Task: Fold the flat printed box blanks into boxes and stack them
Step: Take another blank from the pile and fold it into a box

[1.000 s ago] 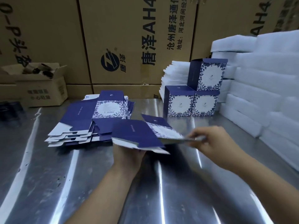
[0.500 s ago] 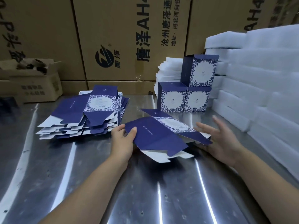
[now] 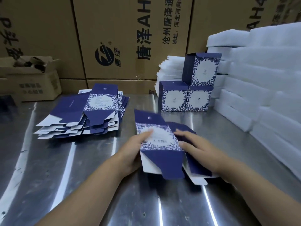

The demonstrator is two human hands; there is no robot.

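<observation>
Blank held flat for opening, head view. My right hand point(image 3: 197, 148) lies palm down with straight fingers point(image 3: 183, 135) pressed on the dark side panel. It holds nothing. One digit of my left hand point(image 3: 132, 151) lies across the printed panel, and the rest are hidden at or under the left edge, so I cannot tell whether it pinches or only steadies. The blank point(image 3: 160, 145) lies at centre frame on the table point(image 3: 97, 185), between the two hands and touching both. Its long axis runs from the lower centre up toward the upper left. The tuck flaps point to the lower edge of the frame and the lid flap points away. The fold line between the printed and dark panels lies just left of my right fingertips. I judge that the next move turns on this crease, and the right hand is the nearer one to lift there. The pile point(image 3: 81, 115) of blanks lies well apart at left. Three finished boxes point(image 3: 187, 97) stand stacked at upper right, just beside white foam point(image 3: 260, 82).
</observation>
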